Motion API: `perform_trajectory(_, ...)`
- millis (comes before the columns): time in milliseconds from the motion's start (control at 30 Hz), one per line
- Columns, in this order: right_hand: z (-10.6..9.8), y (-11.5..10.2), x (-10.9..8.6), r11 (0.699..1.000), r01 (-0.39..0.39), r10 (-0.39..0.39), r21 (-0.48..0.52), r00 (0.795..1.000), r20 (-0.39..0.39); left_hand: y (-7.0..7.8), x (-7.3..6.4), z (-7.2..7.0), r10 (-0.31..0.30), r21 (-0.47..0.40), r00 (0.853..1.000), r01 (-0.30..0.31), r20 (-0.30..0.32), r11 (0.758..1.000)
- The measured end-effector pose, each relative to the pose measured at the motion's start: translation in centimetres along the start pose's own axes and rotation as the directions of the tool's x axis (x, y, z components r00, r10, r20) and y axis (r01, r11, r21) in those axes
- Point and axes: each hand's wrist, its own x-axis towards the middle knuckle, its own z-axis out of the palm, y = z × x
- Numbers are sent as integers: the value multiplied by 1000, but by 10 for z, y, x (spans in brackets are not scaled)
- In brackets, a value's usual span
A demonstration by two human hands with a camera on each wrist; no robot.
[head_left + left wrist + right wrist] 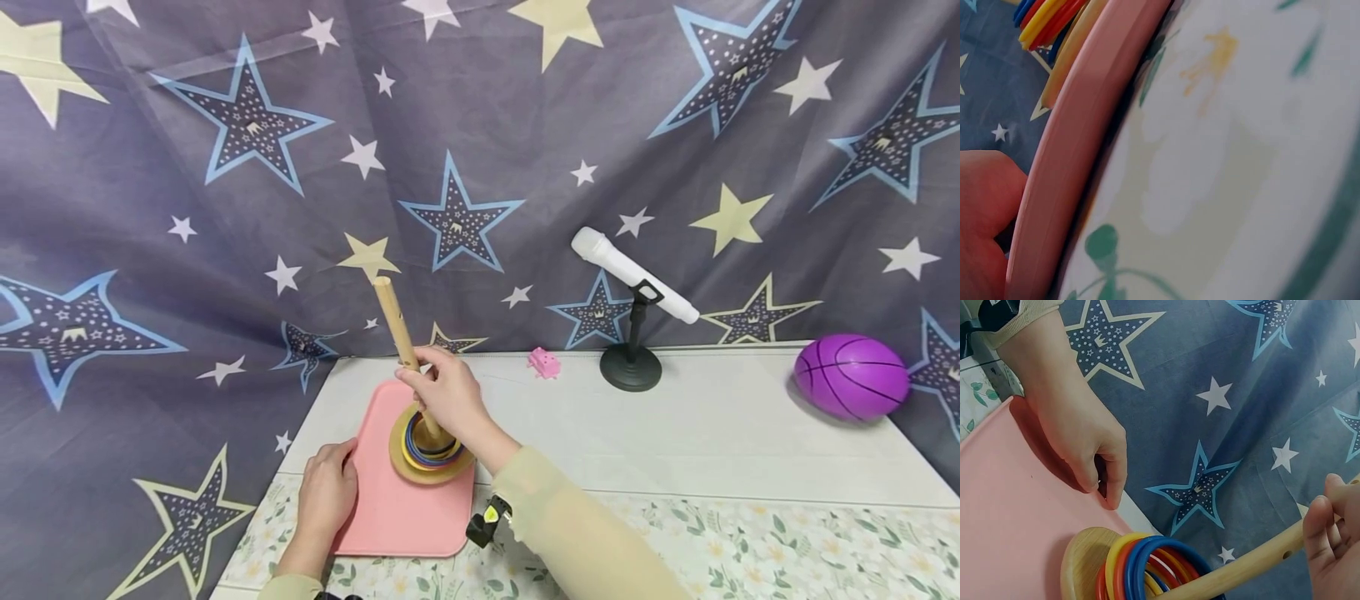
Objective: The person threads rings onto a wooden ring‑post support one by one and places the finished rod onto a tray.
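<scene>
My right hand (450,392) pinches a round wooden post (393,321) partway up, with the upper end sticking out above the fingers. The post tilts slightly left and rises from a round wooden base (402,473). Red, yellow and blue rings (1135,565) lie stacked around the foot of the post. Beneath the base is a pink tray (405,529). My left hand (327,492) grips the tray's left edge, fingers curled at the rim. In the left wrist view, the tray's side wall (1069,144) runs beside part of that hand (985,212).
A white microphone (637,275) rests on a black stand (632,368) toward the back. A small pink toy (543,362) lies left of it, and a purple ball (851,377) sits far right. Behind the white and floral tabletop (750,542) hangs a star-patterned curtain (510,125).
</scene>
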Motion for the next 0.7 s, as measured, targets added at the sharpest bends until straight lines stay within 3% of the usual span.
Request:
perform_trajectory(233,9,0,2,998,-1,1,61,1000,9,0,0,-1,6,-1,1000,-6,7,1000)
perform_trajectory(700,23,12,6,999,-10,9,40,999,35,-2,0,1,16,-6,1000,-16,-14,1000)
